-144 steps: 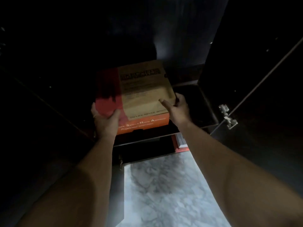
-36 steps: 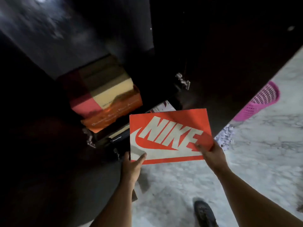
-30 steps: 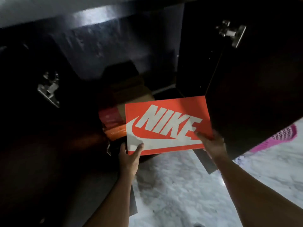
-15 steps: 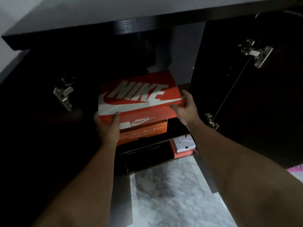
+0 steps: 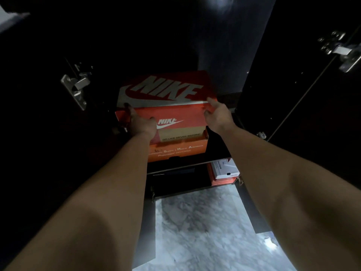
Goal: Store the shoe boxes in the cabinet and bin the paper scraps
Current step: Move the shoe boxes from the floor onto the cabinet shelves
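An orange Nike shoe box [image 5: 166, 94] lies on top of an orange and tan box [image 5: 179, 147] on a shelf inside the dark cabinet [image 5: 187, 165]. My left hand [image 5: 139, 124] presses against the Nike box's front left corner. At its front right corner, my right hand [image 5: 215, 113] rests with fingers flat on the edge. Both hands touch the box; neither wraps around it. A further orange box with a white label [image 5: 224, 171] sits on the shelf below, at the right. No paper scraps are clearly visible.
Both cabinet doors stand open, the left one [image 5: 39, 114] with a metal hinge [image 5: 76, 89], the right one [image 5: 312, 94] with its hinge [image 5: 343, 51]. Grey marble floor [image 5: 205, 231] lies below the cabinet between my forearms.
The Nike box has been pushed deeper onto the stack in the cabinet. My hands have shifted from gripping its sides to pressing on its front corners.
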Demonstrator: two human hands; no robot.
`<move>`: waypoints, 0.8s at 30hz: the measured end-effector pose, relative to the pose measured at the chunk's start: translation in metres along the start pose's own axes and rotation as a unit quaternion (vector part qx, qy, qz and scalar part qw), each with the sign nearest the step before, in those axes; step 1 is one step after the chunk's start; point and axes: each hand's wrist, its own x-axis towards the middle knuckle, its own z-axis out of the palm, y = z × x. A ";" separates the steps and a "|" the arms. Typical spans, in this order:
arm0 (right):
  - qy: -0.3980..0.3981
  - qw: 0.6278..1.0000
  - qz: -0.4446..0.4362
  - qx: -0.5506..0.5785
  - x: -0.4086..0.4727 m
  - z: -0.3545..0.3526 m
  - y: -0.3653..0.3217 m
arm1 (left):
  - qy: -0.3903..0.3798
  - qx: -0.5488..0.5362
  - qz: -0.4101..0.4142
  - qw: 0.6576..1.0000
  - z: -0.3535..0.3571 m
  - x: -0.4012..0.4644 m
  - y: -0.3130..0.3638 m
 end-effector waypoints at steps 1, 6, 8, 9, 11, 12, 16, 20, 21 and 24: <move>-0.010 1.000 -0.001 -0.015 0.006 0.003 -0.002 | -0.006 0.005 0.000 1.000 0.000 0.003 0.000; -0.041 0.999 0.034 -0.003 0.036 0.019 -0.010 | -0.029 0.013 0.007 0.999 -0.003 0.030 -0.001; -0.055 0.997 0.058 -0.012 0.036 0.020 -0.017 | -0.036 0.007 0.009 0.999 -0.007 0.029 -0.001; -0.059 0.996 0.066 -0.029 0.030 0.018 -0.022 | -0.031 0.002 0.015 0.999 -0.008 0.027 -0.004; -0.042 0.996 0.065 -0.037 0.015 0.017 -0.025 | -0.005 -0.026 0.023 0.999 -0.008 0.015 -0.013; -0.018 0.998 0.064 -0.022 0.002 0.016 -0.024 | 0.015 -0.038 0.024 0.999 -0.007 0.007 -0.020; 0.071 0.996 0.057 0.002 -0.065 0.031 0.005 | 0.037 0.027 0.041 0.998 0.000 -0.024 -0.058; 0.031 0.984 0.174 0.004 -0.145 0.060 0.060 | -0.048 0.163 0.071 0.983 0.015 -0.064 -0.107; 0.022 0.980 0.199 -0.002 -0.167 0.066 0.076 | -0.089 0.181 0.073 0.977 0.019 -0.079 -0.118; 0.033 0.969 0.246 0.001 -0.234 0.081 0.124 | -0.202 0.229 0.115 0.945 0.034 -0.120 -0.162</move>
